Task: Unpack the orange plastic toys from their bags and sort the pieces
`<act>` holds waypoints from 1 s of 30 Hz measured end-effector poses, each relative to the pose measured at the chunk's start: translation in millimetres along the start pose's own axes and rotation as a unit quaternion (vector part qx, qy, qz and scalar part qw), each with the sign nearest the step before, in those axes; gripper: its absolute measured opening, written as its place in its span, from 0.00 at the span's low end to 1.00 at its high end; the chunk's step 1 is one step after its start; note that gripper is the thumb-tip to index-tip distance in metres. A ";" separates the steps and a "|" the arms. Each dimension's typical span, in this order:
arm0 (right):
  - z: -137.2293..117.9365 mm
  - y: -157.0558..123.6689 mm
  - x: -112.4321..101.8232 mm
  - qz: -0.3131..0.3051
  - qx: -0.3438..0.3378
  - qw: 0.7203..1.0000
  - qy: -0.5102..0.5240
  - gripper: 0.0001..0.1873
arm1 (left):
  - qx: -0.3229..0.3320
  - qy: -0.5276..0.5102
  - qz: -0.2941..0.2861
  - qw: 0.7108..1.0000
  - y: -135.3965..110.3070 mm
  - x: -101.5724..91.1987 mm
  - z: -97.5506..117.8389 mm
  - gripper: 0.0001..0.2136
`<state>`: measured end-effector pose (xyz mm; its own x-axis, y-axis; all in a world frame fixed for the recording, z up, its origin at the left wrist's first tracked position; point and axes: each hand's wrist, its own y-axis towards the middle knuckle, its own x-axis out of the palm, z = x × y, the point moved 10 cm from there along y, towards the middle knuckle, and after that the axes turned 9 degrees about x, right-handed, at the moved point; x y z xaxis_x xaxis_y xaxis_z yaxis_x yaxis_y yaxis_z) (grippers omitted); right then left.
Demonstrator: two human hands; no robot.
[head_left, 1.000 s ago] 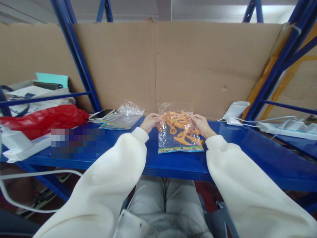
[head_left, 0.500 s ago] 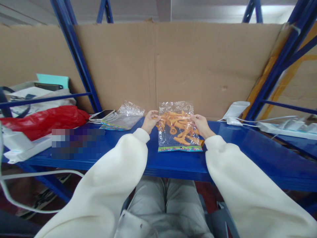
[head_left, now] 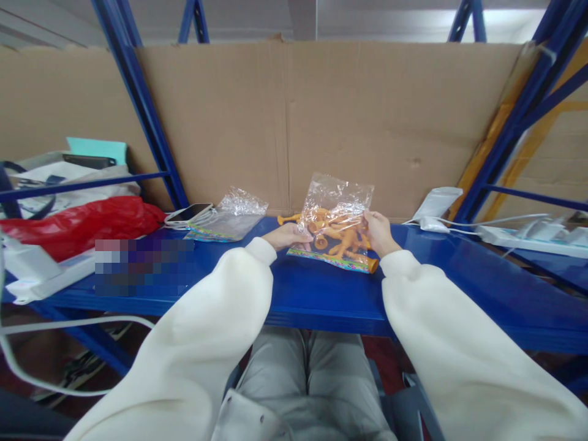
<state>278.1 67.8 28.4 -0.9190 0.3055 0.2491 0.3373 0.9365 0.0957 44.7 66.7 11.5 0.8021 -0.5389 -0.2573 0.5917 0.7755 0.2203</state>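
A clear plastic bag [head_left: 342, 188] with a colourful printed band along its lower edge is held tilted just above the blue shelf. Through the film show several orange pieces [head_left: 344, 237] that look like uninflated balloons. Some poke out past the bag's left edge and its lower right corner, so I cannot tell whether they lie inside it or behind it. My left hand [head_left: 290, 235] pinches the bag's lower left side, fingertips partly covered by film. On the right edge, my right hand [head_left: 379, 231] is closed on the film, its fingertips partly hidden.
Left of my hands lies another clear bag [head_left: 234, 217], beside a phone [head_left: 195, 212] with a white cable. A red plastic bag [head_left: 101, 220] and a power strip [head_left: 50, 275] are farther left. White adapters [head_left: 434, 214] stand right. Cardboard [head_left: 220, 116] walls the back.
The bag has tilted, its top shifting up and right while its lower left corner rises leftward. My left hand has moved down along its left side; my right hand stays nearly in place.
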 end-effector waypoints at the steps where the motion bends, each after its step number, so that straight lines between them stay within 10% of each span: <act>1: -0.1 -0.6 -0.8 0.005 0.004 1.000 -0.001 0.22 | 0.005 0.009 0.002 1.000 0.0 -1.3 2.2 0.09; 16: -6.4 -3.2 -0.5 -0.003 0.004 1.000 0.023 0.23 | 0.005 0.048 0.009 0.999 0.8 -6.4 2.2 0.11; 30: 10.0 -7.8 11.8 -0.067 0.094 0.993 -0.035 0.11 | 0.052 0.129 0.207 0.968 2.5 -51.1 2.5 0.12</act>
<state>262.5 65.8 20.9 -0.9672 0.1804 0.1789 0.1722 0.9832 -0.0601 5.3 95.3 27.6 0.9335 -0.0778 -0.3501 0.2390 0.8629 0.4453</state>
